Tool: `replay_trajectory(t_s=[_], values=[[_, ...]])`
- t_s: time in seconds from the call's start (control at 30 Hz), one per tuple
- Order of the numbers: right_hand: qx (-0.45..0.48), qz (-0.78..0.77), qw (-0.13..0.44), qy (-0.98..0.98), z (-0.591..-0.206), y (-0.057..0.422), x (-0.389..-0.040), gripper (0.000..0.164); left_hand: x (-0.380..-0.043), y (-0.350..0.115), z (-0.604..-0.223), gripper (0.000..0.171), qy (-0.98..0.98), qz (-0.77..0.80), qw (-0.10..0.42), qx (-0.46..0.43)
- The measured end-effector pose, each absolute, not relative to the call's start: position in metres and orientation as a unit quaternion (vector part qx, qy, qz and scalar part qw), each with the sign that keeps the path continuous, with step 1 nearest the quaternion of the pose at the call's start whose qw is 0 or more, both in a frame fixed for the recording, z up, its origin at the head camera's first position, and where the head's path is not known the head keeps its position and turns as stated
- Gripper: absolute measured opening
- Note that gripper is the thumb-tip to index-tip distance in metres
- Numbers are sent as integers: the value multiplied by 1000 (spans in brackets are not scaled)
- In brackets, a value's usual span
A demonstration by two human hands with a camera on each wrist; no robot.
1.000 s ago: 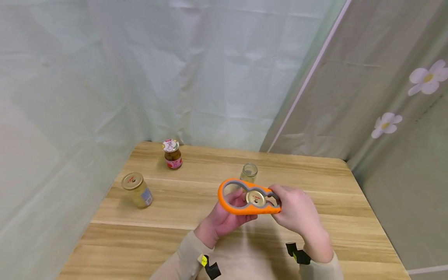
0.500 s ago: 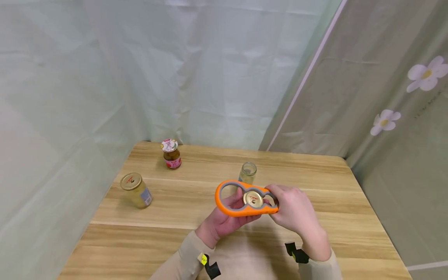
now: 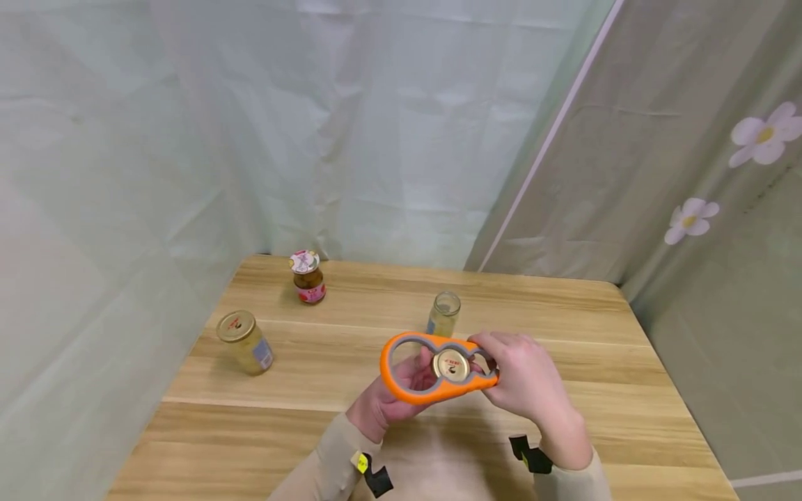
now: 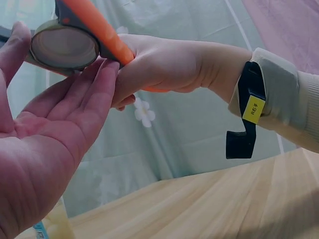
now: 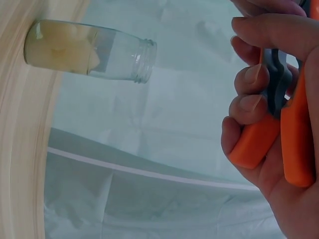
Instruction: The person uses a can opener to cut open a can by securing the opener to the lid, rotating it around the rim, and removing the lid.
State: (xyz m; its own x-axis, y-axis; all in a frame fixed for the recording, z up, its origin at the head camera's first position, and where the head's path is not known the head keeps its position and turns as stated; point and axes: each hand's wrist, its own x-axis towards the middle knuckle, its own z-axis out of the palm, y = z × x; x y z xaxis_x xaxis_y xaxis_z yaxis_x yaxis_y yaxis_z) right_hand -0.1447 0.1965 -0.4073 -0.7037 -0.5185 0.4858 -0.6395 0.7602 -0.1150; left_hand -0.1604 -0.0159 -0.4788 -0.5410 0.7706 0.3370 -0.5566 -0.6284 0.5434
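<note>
My right hand [image 3: 523,376] grips the handle end of an orange and grey jar opener [image 3: 410,396], fingers curled round both arms in the right wrist view. A gold jar lid [image 3: 451,365] sits in the opener's middle opening, printed face up. The left wrist view shows the underside of that lid, with no jar beneath it. Palm up below the opener is my left hand [image 4: 60,129], its fingers nearly straight and their tips close under the lid, its thumb beside the lid's edge. Behind the opener an uncapped glass jar [image 5: 89,52] stands on the table, pale chunks inside.
A jar with a gold lid [image 3: 246,341] stands at the table's left. Farther back is a small dark jar [image 3: 309,282] with a pink label and a patterned white cover. Pale curtains [image 3: 401,139] hang along the back and sides of the wooden table [image 3: 301,369].
The opener with the lid in it has come slightly nearer and to the left, its wide end tilting down. The right hand has moved with it. My left fingers have shifted under the lid.
</note>
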Motion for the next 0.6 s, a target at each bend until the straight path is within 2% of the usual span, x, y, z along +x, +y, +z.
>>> replay_trajectory(t_s=[0.23,0.47,0.6], values=[[326,147,222,-907,-408,198,-145,32,-162,-14,-479,76,225,850,375,293],[323,147,209,-911,-410,199,-143,27,-163,-15,-481,62,232,854,362,293],[323,147,208,-912,-412,201,-142,25,-162,-14,-482,61,235,850,359,305]])
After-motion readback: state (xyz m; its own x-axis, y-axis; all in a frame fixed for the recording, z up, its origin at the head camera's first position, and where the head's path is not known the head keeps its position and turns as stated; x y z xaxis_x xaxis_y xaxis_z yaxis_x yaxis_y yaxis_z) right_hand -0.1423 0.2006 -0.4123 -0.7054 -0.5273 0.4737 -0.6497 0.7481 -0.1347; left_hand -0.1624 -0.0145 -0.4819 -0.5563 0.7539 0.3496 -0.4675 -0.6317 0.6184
